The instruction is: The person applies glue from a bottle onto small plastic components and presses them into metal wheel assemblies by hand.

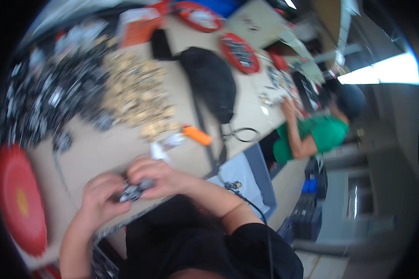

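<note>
Close to the table's near edge, my left hand (102,195) and my right hand (157,176) meet around a small grey and black part (131,191). Fingers of both hands are closed on it from either side. Blur hides its exact kind. Just beyond my right hand lie a small white piece (159,152) and an orange cylinder-like object (197,134). A spread of tan pieces (137,93) covers the table farther up, beside a large heap of black and silver parts (56,93).
A red oval tray (21,200) stands at the left. A black bag (212,81) with straps lies across the table (97,149). Beside my right arm sits a grey-blue bin (265,186) with a white liner. A person in green (307,137) works farther right, near red trays (239,52).
</note>
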A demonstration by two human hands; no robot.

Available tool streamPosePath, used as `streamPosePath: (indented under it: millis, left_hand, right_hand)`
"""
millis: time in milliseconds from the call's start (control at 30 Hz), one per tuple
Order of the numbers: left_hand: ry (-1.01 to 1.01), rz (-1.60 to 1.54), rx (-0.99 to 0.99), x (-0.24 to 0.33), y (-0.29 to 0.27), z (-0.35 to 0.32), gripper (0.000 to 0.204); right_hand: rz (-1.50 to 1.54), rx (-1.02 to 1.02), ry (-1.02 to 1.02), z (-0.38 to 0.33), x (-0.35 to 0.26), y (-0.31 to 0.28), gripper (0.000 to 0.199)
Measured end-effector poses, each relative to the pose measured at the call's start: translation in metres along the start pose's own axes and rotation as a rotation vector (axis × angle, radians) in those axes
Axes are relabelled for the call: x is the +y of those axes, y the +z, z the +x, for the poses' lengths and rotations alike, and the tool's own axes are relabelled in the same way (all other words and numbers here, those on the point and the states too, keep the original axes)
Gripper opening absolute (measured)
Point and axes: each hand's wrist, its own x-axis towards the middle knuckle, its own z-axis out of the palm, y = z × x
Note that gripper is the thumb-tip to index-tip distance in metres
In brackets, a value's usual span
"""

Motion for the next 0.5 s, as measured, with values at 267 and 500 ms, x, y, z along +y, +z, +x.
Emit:
streamPosePath:
  millis: [267,500]
  left_hand:
    - [-0.125,-0.039,0.041,0.011,0.018,0.003,0.02]
    - [-0.211,-0.155,0.04,0.002,0.009,-0.003,0.021]
  right_hand:
    - [0.003,0.064,-0.038,-0.012,-0.01,-0.002,0.025]
    - [0.085,0.054,0.046,-0.006,0.0,0.006,0.028]
